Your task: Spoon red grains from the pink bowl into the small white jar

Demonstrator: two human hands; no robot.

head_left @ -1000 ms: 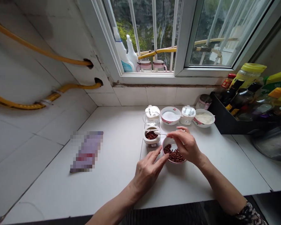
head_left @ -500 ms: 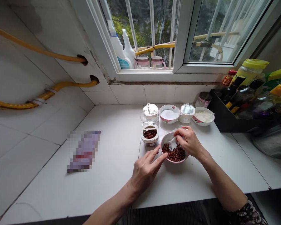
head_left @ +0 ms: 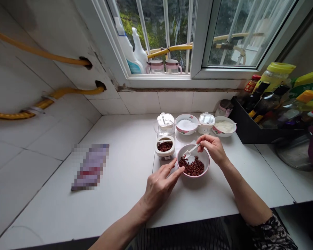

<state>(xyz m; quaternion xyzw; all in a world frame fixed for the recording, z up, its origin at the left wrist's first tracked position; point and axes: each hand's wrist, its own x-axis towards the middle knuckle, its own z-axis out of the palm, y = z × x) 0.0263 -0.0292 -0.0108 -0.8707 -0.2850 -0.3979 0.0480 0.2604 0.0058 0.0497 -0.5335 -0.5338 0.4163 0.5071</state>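
Observation:
A bowl with a pink rim holds reddish-brown peppercorns heaped toward its near side. My left hand has its fingers stretched out, the tips touching the bowl's left rim. Between the thumb and fingers of my right hand is the handle of a small white spoon. The spoon is tilted over the bowl's far left part, and its scoop carries a few peppercorns at most. Just left of the bowl stands an open seasoning jar with similar peppercorns inside.
Behind are a lidded jar, a bowl of white grains, another seasoning jar and a bowl of pale powder with a spoon. A black box of bottles borders the right. A purple packet lies left.
My right hand has raised the spoon out of the peppercorns, so its scoop now shows above the bowl. My left hand stays at the rim. The whole view has shifted slightly.

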